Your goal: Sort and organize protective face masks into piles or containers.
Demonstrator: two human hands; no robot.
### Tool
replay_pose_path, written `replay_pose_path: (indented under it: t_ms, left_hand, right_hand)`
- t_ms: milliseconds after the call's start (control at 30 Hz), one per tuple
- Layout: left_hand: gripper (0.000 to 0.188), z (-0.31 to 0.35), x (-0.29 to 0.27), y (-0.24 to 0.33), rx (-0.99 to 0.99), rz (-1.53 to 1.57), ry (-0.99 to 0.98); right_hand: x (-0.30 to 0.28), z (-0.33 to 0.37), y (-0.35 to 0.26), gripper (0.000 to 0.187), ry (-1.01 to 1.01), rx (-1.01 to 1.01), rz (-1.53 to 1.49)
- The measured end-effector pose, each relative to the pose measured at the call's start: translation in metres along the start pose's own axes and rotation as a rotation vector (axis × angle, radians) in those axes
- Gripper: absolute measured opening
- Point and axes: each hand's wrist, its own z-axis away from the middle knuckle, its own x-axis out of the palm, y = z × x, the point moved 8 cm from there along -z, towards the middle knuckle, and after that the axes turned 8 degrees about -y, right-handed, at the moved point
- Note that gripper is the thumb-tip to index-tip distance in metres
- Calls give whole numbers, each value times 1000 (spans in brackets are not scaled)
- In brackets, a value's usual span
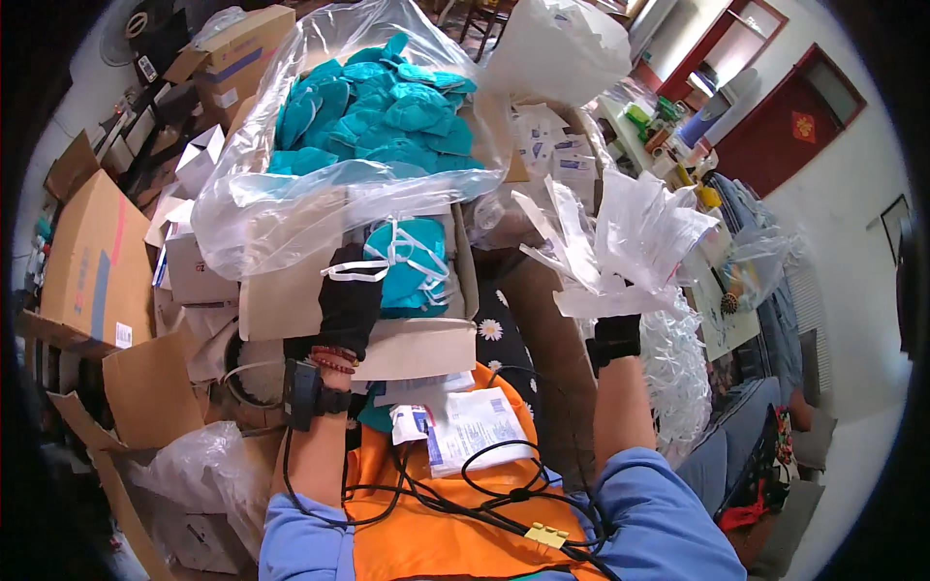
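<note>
My left hand, in a black glove, is at the left edge of a small open cardboard box. It grips the side of a teal cup-shaped face mask with white elastic straps, one of which loops across the glove; its fingertips are hidden. Raised on the right, my right hand, also in black, is closed around a fanned bunch of white plastic packets. Beyond the small box, many loose teal masks fill a large carton lined with a clear plastic bag.
Printed white packets rest on my orange apron, where black cables cross. Brown cartons crowd the left. More white packets sit in a box behind my right hand, and a heap of white straps is beside my right forearm.
</note>
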Motion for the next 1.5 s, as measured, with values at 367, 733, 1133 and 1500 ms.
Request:
replay_pose_path:
  t_ms: [367, 733, 1133, 1500]
  left_hand:
    - [43, 1, -3, 0, -113, 201, 54]
    - [44, 17, -31, -2, -239, 546, -27]
    - [30, 14, -35, 12, -38, 237, -185]
    - [19, 36, -84, -2, 59, 93, -377]
  right_hand:
    - [-4, -9, -19, 25, -4, -306, 2001]
    - [-69, -175, -20, 32, 225, -38, 1606]
    - [-136, -201, 84, 64, 15, 371, 1781]
    - [47, 86, 36, 42, -601, 361, 572]
